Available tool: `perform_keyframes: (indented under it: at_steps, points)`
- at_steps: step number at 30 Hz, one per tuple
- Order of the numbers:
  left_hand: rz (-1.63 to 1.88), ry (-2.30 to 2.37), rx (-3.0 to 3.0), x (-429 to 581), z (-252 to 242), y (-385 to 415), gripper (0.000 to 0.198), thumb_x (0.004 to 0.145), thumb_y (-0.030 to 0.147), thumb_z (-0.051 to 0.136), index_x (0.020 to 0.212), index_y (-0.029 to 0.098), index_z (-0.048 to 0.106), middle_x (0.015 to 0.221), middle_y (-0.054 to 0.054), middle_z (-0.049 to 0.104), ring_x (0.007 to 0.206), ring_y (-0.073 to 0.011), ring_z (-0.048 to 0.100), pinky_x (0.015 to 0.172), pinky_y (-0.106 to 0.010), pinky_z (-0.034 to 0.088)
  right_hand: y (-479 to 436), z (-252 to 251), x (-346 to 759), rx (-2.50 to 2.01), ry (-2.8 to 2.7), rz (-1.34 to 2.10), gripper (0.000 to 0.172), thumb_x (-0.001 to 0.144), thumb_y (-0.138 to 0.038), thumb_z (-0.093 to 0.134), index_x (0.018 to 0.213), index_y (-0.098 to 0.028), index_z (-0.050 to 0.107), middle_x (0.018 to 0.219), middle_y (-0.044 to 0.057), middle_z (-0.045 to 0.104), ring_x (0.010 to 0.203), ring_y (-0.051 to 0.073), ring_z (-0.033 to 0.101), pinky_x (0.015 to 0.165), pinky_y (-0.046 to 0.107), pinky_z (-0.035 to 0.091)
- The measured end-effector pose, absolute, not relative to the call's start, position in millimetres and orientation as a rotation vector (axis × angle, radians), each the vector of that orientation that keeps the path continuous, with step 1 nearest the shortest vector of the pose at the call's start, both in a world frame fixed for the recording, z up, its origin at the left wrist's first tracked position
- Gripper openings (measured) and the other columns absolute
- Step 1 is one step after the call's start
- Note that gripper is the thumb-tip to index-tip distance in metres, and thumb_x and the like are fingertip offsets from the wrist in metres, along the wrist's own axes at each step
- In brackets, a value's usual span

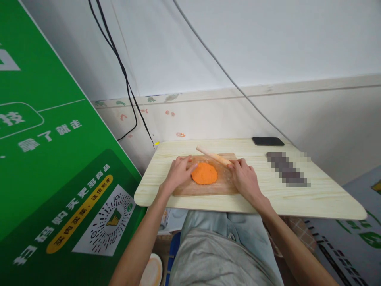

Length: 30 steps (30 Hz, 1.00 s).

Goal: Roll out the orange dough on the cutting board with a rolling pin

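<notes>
A flattened round of orange dough [204, 174] lies on a wooden cutting board [186, 189]. My right hand [244, 176], at the board's right side, is closed around one end of a thin wooden rolling pin [212, 155]. The pin slants up and to the left, its free end past the board's far edge. At the left side of the board is my left hand [179, 171], its fingers apart and the thumb at the dough's left edge. Whether the thumb presses into the dough is hard to make out.
The board rests on a pale wood-grain table [297, 200] against a white wall. A black phone [268, 141] lies at the back right, near a blurred-out item [287, 170]. A green printed panel [59, 159] stands close on the left. Cables [125, 75] hang down the wall.
</notes>
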<state>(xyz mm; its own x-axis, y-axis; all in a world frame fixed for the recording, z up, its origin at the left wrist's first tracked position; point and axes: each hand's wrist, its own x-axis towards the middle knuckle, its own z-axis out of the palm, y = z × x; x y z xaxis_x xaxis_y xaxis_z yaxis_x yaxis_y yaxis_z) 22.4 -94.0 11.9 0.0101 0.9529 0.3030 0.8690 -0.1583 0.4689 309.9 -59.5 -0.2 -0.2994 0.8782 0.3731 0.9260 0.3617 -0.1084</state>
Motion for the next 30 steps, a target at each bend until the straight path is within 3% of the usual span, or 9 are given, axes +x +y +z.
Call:
perform_keyframes:
  at_steps: [3,6,13,20,30]
  points:
    - [0.665,1.806,2.254,40.6,13.2,-95.7,0.062,0.094,0.047,0.076,0.15,0.024,0.06,0.143,-0.011,0.07,0.137,-0.0341,0.059,0.119,-0.052,0.045,-55.5,4.8,301.9,-1.703,-2.236,-0.156,0.039,0.117,-0.035,0.035,0.131,-0.014,0.065,0.125,0.017,0.066,0.101,0.026,0.065,0.08,0.035,0.04]
    - [0.737,1.73,2.289,51.1,12.9,-96.0,0.066,0.092,0.037,0.079,0.152,0.023,0.058,0.146,-0.012,0.065,0.14,-0.0314,0.057,0.121,-0.048,0.046,-56.0,3.5,295.9,-1.716,-2.232,-0.198,0.038,0.117,-0.036,0.037,0.128,-0.014,0.066,0.123,0.018,0.067,0.106,0.028,0.064,0.081,0.036,0.039]
    - [0.994,1.66,2.401,62.2,0.4,-117.9,0.041,0.098,0.018,0.068,0.138,0.025,0.071,0.134,-0.01,0.069,0.129,-0.0273,0.064,0.117,-0.047,0.053,-59.5,-6.9,297.1,-1.604,-2.237,-0.318,0.036,0.115,-0.036,0.039,0.122,-0.015,0.067,0.114,0.018,0.069,0.108,0.031,0.06,0.082,0.038,0.038]
    - [0.972,1.615,2.55,75.9,-17.3,-154.2,0.039,0.11,0.031,0.051,0.146,0.023,0.065,0.154,-0.012,0.065,0.148,-0.0281,0.056,0.127,-0.053,0.045,-59.8,-8.4,298.0,-1.595,-2.237,-0.339,0.038,0.115,-0.037,0.038,0.122,-0.015,0.068,0.114,0.018,0.069,0.106,0.03,0.06,0.081,0.038,0.039]
    - [0.875,1.613,2.591,77.5,-26.8,-168.3,0.049,0.113,0.034,0.045,0.159,0.018,0.052,0.164,-0.015,0.055,0.157,-0.0281,0.047,0.13,-0.054,0.042,-60.6,-8.3,297.5,-1.584,-2.231,-0.321,0.035,0.115,-0.037,0.043,0.125,-0.015,0.068,0.116,0.018,0.069,0.108,0.03,0.06,0.081,0.038,0.039]
